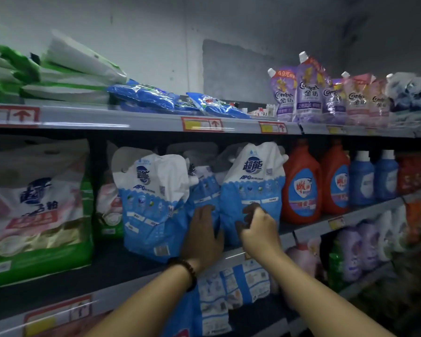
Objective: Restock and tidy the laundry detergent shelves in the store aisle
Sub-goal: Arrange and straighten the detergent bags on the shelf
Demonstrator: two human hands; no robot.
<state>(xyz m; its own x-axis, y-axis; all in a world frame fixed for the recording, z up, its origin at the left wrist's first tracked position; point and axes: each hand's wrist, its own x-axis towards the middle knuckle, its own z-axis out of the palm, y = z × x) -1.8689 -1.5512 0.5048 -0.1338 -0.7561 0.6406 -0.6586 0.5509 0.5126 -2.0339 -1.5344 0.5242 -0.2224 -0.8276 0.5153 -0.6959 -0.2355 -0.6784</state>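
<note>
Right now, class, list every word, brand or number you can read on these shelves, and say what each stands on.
"超能", "APG": upright white-and-blue plastic detergent bag.
"Comfort", "金纺": tall purple spouted pouch.
"9元": shorter purple spouted pouch beside it.
Too blurred to read: red-framed shelf price tags; labels on the red plastic bottles.

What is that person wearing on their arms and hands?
Both forearms are bare, with no sleeves in view and no gloves on the left hand or right hand. The only thing worn is a dark beaded bracelet around the left wrist.
</note>
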